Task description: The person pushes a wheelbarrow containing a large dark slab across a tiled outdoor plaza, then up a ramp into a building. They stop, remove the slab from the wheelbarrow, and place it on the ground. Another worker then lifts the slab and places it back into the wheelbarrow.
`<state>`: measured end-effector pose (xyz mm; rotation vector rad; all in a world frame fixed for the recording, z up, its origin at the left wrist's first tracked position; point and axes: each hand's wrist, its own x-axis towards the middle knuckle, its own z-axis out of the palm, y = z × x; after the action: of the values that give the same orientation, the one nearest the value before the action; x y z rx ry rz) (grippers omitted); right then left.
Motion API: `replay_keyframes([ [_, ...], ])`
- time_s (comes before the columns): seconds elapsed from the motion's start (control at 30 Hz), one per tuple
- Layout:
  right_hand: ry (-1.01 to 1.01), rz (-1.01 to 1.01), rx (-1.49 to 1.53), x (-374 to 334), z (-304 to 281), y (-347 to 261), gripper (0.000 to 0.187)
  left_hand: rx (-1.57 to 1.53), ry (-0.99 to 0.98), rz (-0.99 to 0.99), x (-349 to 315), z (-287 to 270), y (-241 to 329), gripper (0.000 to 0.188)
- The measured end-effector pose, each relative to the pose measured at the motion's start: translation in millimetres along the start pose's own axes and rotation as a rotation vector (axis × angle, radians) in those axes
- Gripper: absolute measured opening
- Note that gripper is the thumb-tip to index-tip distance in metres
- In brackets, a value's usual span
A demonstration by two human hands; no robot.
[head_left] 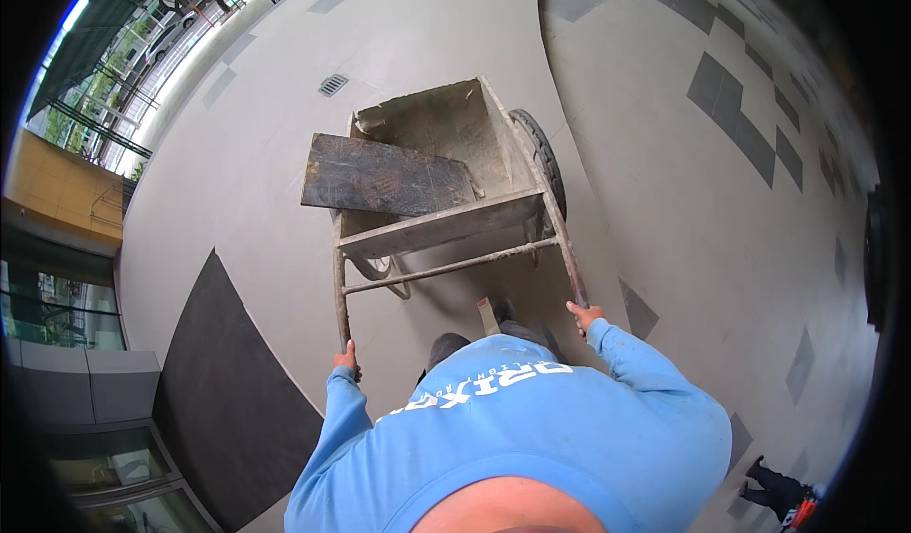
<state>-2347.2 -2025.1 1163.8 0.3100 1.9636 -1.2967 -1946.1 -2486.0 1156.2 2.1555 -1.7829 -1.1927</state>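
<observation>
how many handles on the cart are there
2. The left handle is gripped at its end by the left hand, the right handle by the right hand; both extend back from the cart.

We see a worn metal handcart (441,226) bearing a scuffed dark board (384,177), which lies aslant in its open box (432,120), one end jutting past the left side and the other inside. Beneath the cart we have a pale grey floor (256,163), with scattered dark patches (731,120) to the right and a small drain grate (332,85) set into it beyond.
</observation>
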Motion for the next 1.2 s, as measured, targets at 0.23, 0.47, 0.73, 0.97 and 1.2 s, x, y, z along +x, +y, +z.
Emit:
replay_keyframes([
  [0.23, -0.079, 0.054, 0.02, 4, -3, -55, 0.044, 0.014, 0.035, 0.015, -1, -15, 58, 0.063],
  [0.47, 0.04, 0.069, -0.02, 85, -31, -55, 0.044, 0.066, 0.04, 0.031, 14, 55, 109, 0.064],
  [0.73, -0.007, 0.082, -0.082, 5, -91, -127, 0.043, 0.011, 0.003, -0.032, -73, 8, 144, 0.065],
  [0.97, -0.015, 0.118, -0.034, -30, -155, -160, 0.039, 0.027, 0.061, 0.032, -144, -9, 206, 0.065],
  [1.2, 0.038, 0.084, -0.114, 145, -180, -227, 0.043, 0.007, 0.024, 0.001, -82, 124, 294, 0.07],
])
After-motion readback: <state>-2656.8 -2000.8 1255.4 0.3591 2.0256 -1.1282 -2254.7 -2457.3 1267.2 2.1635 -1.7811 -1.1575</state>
